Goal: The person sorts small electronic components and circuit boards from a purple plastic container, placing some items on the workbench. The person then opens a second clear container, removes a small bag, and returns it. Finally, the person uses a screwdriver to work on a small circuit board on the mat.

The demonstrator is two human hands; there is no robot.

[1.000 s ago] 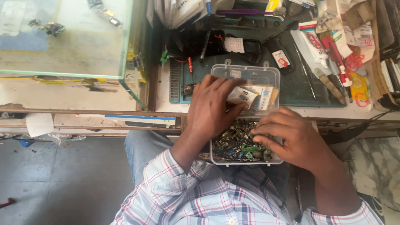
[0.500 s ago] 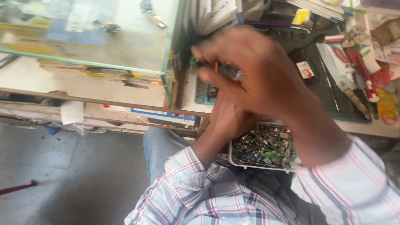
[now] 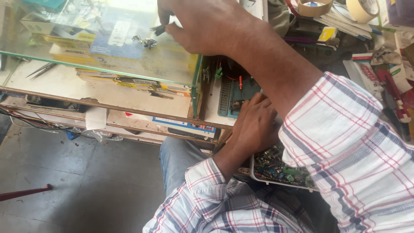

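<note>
Fingers (image 3: 166, 26) of right hand (image 3: 207, 26) cut off | left hand (image 3: 254, 125) half-hidden by sleeve (image 3: 345, 142)

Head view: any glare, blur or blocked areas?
Head view: even daylight, no hard shadows; the glass top shows pale reflections that wash out the boxes beneath; the right hand looks slightly soft; its plaid sleeve covers most of the parts box; the left hand is sharp.

Single head-worn view, looking steeply down, close over lap, workbench edge (image 3: 129, 108) and floor (image 3: 77, 181)
</note>
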